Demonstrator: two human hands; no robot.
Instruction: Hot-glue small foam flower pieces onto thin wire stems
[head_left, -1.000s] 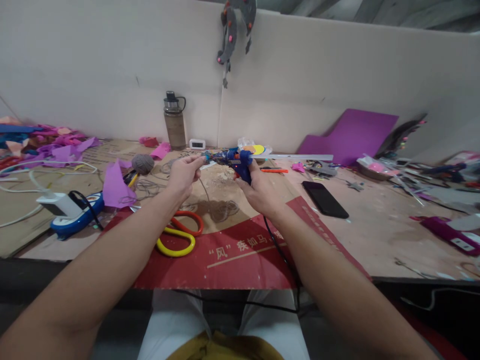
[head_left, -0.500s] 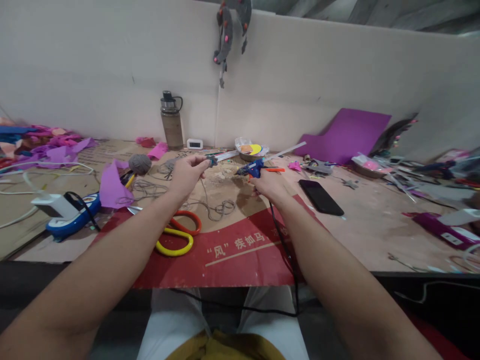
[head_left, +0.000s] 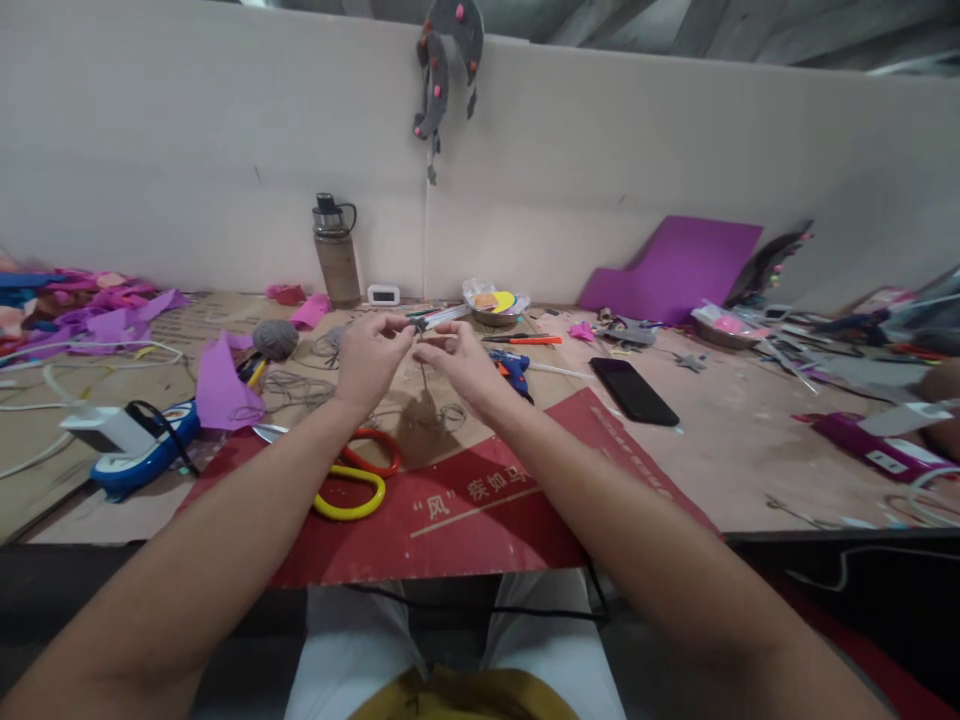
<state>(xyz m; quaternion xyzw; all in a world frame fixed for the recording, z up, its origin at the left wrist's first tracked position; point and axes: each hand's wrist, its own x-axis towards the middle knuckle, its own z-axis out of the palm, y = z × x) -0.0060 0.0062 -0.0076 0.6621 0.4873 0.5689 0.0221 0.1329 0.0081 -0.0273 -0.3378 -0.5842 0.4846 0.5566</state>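
Observation:
My left hand [head_left: 373, 358] is closed in a pinch on a small grey felt piece [head_left: 421, 325], with grey yarn [head_left: 424, 378] hanging below it. My right hand [head_left: 469, 370] has come up close on the other side, its fingertips curled at the yarn just under the piece; the exact contact is too small to see clearly. The blue glue gun [head_left: 513, 373] lies on the table beyond my right wrist, partly hidden by it. Scissors [head_left: 351, 492] with yellow and red handles rest under my left forearm.
A ball of grey yarn [head_left: 275, 340], purple felt [head_left: 225, 385] and a blue power strip [head_left: 142, 450] lie to the left. A bottle [head_left: 337, 255] stands at the back. A black phone [head_left: 634, 391] and an orange cutter [head_left: 525, 340] lie to the right; red cardboard [head_left: 480, 545] lines the front edge.
My right hand has let go of the glue gun, which now lies on the table, and has moved left to the grey piece in my left hand.

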